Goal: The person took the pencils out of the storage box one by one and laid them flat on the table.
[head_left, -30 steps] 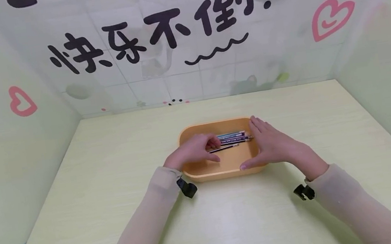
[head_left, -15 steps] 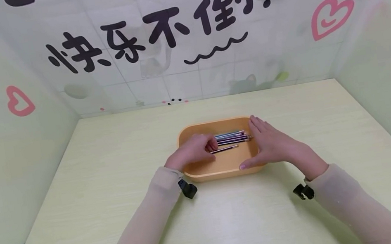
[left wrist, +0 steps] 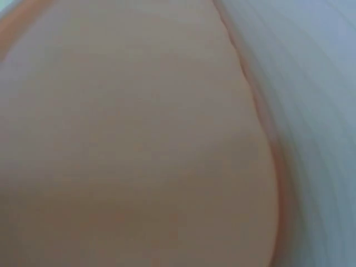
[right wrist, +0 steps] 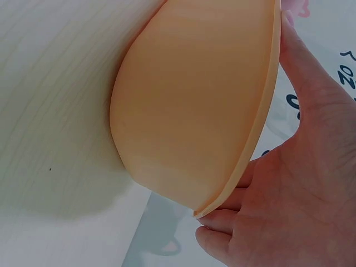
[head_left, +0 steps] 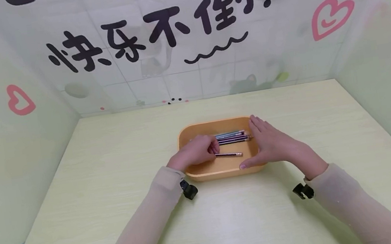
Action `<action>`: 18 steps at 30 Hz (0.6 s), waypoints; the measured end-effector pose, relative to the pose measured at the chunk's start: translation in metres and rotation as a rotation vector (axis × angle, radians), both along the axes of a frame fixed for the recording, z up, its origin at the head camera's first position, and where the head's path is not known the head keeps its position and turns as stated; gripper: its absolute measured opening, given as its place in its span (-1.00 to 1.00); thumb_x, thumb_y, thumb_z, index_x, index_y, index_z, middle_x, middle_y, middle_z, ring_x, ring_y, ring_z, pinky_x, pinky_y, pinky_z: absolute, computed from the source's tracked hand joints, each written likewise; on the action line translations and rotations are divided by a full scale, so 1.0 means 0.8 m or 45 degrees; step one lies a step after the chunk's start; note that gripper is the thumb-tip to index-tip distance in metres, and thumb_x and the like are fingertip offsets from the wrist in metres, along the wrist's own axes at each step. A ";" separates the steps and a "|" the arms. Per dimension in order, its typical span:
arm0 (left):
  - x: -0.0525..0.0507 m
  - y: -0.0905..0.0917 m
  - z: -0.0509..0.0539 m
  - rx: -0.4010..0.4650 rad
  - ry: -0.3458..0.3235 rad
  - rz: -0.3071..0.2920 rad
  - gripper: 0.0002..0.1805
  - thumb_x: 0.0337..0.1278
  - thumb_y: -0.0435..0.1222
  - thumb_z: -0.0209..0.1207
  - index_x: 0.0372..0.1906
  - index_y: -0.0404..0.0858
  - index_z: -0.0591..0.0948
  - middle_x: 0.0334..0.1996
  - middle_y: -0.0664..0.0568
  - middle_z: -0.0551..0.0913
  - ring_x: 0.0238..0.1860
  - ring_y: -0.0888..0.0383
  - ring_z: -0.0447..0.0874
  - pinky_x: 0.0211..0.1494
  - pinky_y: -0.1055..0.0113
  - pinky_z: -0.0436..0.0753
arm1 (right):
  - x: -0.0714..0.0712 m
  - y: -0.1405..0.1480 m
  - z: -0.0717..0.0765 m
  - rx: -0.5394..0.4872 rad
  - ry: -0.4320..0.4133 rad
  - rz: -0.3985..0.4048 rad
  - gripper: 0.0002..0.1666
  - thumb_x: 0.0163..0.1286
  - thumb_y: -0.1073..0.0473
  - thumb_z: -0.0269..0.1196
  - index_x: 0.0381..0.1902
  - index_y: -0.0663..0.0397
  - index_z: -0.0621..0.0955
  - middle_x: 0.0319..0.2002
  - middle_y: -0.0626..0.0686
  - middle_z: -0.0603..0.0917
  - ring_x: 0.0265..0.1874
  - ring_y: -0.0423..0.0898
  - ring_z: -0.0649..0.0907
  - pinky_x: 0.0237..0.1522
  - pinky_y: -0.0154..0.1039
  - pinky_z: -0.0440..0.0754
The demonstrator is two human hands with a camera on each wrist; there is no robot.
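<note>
In the head view, an orange plastic basket (head_left: 225,173) stands on the table. My left hand (head_left: 198,150) reaches into its left half, and its curled fingers pinch a dark pencil (head_left: 228,155) with a pale end pointing right. Several more pencils (head_left: 234,139), blue and purple, lie together along the far side; the hand hides their left ends. My right hand (head_left: 273,143) spans the basket's right end with fingers fairly straight, thumb by the near rim. The right wrist view shows those fingers (right wrist: 222,218) along the basket's rim. Only the basket's outer wall (left wrist: 133,128) fills the left wrist view.
A pale wood-grain table (head_left: 224,222) surrounds the basket. Printed white curtain walls (head_left: 161,89) close it in at the back and both sides. A small black device (head_left: 189,189) sits at the left wrist, another black device (head_left: 303,191) at the right.
My left hand has closed its fingers on the single pencil. That pencil has shifted toward the near side, away from the others. The right hand keeps its place on the basket.
</note>
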State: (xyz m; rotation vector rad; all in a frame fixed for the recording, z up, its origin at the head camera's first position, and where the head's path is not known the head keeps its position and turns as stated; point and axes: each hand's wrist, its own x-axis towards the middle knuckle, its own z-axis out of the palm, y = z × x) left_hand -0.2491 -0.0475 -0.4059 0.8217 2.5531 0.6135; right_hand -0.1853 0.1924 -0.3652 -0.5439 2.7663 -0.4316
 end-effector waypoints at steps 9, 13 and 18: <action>0.000 -0.002 0.007 0.214 -0.063 0.013 -0.86 0.13 -0.43 0.30 -0.20 -0.25 0.62 -0.27 -0.01 0.67 -0.26 0.18 0.59 -0.13 0.44 0.63 | 0.000 0.001 0.001 -0.005 -0.009 0.000 0.65 -0.04 -0.54 0.38 0.51 0.50 -0.14 0.57 0.39 -0.23 0.58 0.31 -0.17 0.57 0.20 -0.12; 0.001 -0.004 0.010 0.268 -0.066 0.024 -0.83 0.13 -0.44 0.29 -0.17 -0.26 0.61 -0.24 -0.01 0.67 -0.24 0.18 0.60 -0.09 0.44 0.64 | 0.000 0.002 0.001 -0.008 -0.007 0.005 0.64 -0.03 -0.54 0.38 0.51 0.51 -0.14 0.57 0.39 -0.23 0.58 0.30 -0.17 0.57 0.20 -0.12; 0.006 -0.008 0.022 0.312 -0.029 0.029 -0.85 0.15 -0.43 0.26 -0.17 -0.24 0.63 -0.24 0.00 0.68 -0.24 0.17 0.59 -0.10 0.43 0.64 | 0.001 0.002 0.000 -0.007 -0.003 0.004 0.65 -0.04 -0.56 0.37 0.51 0.50 -0.13 0.57 0.39 -0.23 0.58 0.31 -0.16 0.57 0.20 -0.11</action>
